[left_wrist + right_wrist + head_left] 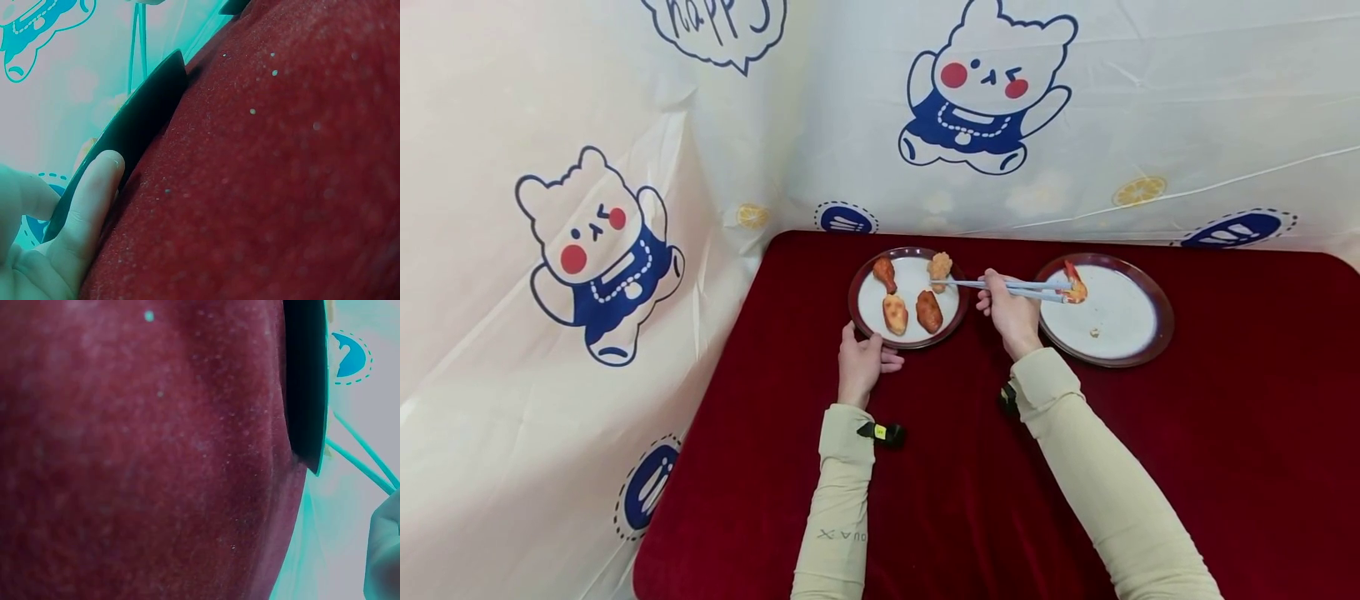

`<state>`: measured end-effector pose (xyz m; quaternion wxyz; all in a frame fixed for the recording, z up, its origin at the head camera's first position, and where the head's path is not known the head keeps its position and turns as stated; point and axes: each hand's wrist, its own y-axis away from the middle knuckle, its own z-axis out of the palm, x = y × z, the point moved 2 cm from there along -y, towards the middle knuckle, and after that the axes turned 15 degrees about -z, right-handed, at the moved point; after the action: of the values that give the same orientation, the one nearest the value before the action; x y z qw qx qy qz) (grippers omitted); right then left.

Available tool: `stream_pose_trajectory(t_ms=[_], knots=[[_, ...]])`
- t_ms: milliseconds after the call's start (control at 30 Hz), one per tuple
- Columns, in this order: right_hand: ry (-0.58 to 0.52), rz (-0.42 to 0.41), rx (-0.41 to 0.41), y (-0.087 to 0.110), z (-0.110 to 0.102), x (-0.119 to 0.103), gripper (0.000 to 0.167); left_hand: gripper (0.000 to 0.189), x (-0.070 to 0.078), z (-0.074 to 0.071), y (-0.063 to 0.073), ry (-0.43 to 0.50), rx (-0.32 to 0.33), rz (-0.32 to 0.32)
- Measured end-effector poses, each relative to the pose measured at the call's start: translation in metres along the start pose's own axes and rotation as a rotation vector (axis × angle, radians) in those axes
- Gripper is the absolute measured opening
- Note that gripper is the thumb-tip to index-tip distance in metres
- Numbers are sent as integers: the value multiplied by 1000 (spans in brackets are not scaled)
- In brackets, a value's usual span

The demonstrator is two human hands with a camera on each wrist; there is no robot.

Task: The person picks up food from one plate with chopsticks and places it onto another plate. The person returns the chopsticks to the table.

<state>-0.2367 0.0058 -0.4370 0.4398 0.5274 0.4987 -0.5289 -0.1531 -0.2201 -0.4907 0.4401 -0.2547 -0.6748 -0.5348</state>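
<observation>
The left plate (900, 342), white with a brown rim, bears a drumstick (884, 273), two chicken wings (895, 315) and a piece of fried chicken (939, 265). My left hand (861, 365) grips its near-left rim; the left wrist view shows fingers on both sides of the dark edge. My right hand (1013, 319) holds pale blue chopsticks (1030, 290) between the two plates. Their tips point left and reach the fried chicken piece; I cannot tell whether they pinch it. The rear ends overlap a shrimp (1078, 292) on the right plate (1120, 321).
A small crumb (1094, 332) lies on the right plate. Both plates stand near the far edge of a table with a dark red cloth (955, 467). Behind and to the left hangs a pale curtain (820, 108) with cartoon bears.
</observation>
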Motion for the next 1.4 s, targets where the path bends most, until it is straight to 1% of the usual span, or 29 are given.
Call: stream_pose_trajectory(t_ms=[233, 400, 500, 633, 800, 1000, 1167, 1400], knots=[[-16, -2, -1, 2, -1, 0, 44, 69, 1, -1, 0, -5, -12, -15], [-22, -20, 7, 2, -2, 0, 36, 70, 2, -1, 1, -7, -28, -26], [-30, -27, 12, 3, -2, 0, 33, 70, 2, -1, 2, -6, -31, -31], [-45, -32, 19, 3, -2, 2, 36, 69, 2, -1, 1, 0, -22, -30], [-55, -37, 19, 2, -2, 4, 39, 69, 2, 0, 1, -1, -9, -13], [-109, -26, 33, 3, -5, 5, 42, 69, 1, 0, 1, -2, -3, -11], [-156, -10, 53, 4, -8, 7, 43, 69, 0, 0, 0, -6, -6, -15], [-175, -16, 61, 5, -11, 8, 43, 68, 1, -1, 0, -12, -21, -24]])
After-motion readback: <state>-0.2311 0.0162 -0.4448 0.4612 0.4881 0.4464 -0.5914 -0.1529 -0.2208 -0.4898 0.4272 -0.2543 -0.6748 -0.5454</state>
